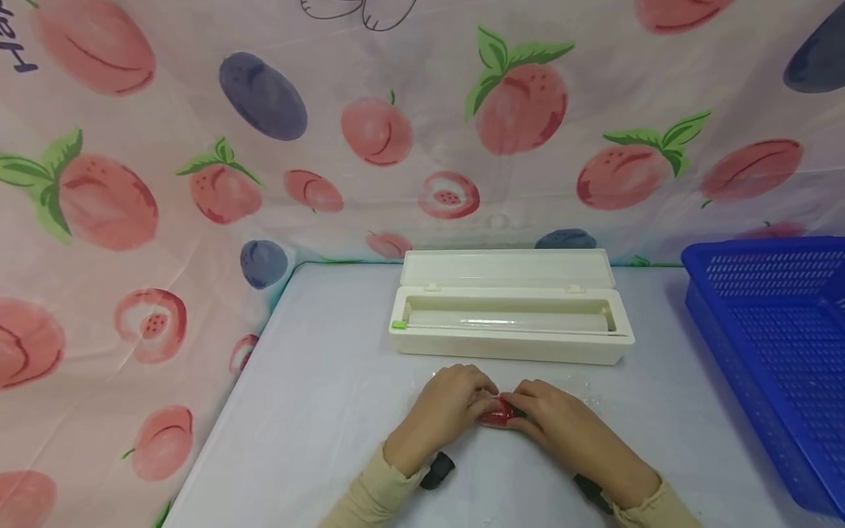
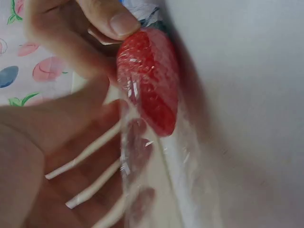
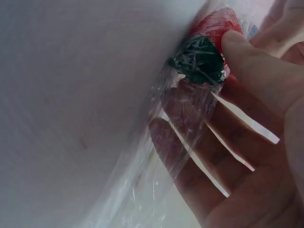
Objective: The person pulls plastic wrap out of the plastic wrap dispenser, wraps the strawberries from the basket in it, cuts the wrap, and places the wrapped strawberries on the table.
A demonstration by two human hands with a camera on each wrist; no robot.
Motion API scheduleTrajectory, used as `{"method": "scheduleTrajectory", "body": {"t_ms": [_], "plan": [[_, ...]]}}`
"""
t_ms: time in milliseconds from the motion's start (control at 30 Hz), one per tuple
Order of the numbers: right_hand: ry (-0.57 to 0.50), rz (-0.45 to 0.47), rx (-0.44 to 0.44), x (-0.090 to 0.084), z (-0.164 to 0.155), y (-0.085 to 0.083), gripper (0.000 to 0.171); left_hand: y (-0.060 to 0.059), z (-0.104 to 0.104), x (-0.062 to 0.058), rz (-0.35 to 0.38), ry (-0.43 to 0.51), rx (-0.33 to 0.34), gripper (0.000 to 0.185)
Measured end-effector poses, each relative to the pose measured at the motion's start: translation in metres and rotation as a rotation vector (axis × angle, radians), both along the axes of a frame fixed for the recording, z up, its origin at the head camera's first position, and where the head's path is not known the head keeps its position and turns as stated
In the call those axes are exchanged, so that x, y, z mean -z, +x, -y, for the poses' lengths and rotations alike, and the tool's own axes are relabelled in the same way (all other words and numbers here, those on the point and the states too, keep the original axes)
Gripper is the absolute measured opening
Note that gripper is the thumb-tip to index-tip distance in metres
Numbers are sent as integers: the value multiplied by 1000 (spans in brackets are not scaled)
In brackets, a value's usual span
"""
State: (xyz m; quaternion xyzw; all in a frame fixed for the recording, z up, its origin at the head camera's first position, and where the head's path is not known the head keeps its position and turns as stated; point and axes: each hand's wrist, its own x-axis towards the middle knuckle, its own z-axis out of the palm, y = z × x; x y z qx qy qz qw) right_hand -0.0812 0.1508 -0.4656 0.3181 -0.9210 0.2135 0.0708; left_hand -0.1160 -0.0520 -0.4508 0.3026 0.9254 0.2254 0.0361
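A red strawberry [image 1: 495, 416] with a dark green leafy cap lies between both hands, wrapped in clear cling film [image 3: 128, 194]. My right hand [image 1: 557, 419] pinches its capped end; in the right wrist view the thumb presses the red flesh beside the green cap [image 3: 199, 59]. From the other side, my left hand [image 1: 452, 400] holds the strawberry's pointed end, its fingers partly behind it. Loose film trails from both ends, over the spread fingers in the wrist views. Whether the strawberry is real or a model I cannot tell.
Just beyond the hands stands a white cling film dispenser [image 1: 511, 348], lid raised, with a film roll [image 1: 508, 320] inside and a green slider [image 1: 399, 324] at its left. A blue plastic basket [image 1: 733, 396] stands on the right. Fruit-printed cloth [image 1: 317, 88] hangs behind the white table [image 1: 297, 411].
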Motion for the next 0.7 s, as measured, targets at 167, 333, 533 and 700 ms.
{"method": "scheduleTrajectory", "body": {"t_ms": [167, 333, 533, 700], "plan": [[11, 43, 18, -1, -1, 0, 30, 0, 2, -3, -39, -43, 95, 37], [34, 78, 46, -2, 0, -1, 31, 0, 1, 3, -75, -57, 116, 38], [66, 50, 72, 0, 1, -2, 27, -1, 2, 4, -44, -79, 120, 28], [69, 10, 44, -1, -1, -2, 26, 1, 4, 3, -52, -121, 147, 24]]}}
